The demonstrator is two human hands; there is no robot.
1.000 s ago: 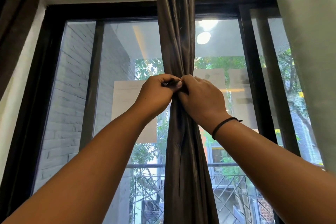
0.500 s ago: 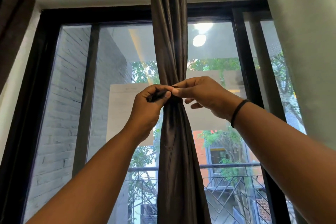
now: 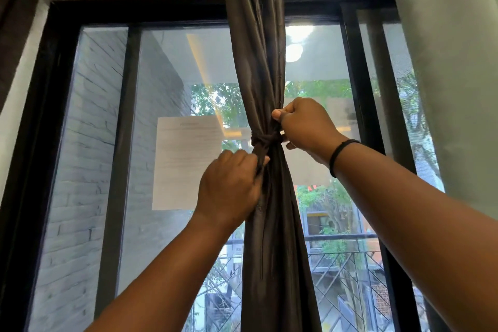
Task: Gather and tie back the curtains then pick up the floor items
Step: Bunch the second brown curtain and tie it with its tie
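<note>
Curtain: a dark brown curtain (image 3: 256,62) is gathered into one bundle before the window (image 3: 167,75).
Tie: a knotted tie-back (image 3: 265,140) is cinched around the bundle.
Left hand (image 3: 229,186): one tie end is pinched below the knot.
Right hand (image 3: 307,122): the other end is gripped just above the knot; a black wristband (image 3: 340,155) is worn.
Paper: a printed sheet (image 3: 183,164) is stuck to the glass.

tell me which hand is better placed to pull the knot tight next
Left, probably. The left hand already grips the tie's loose end below the knot, free to pull down; the right hand holds the curtain beside the knot.
</note>
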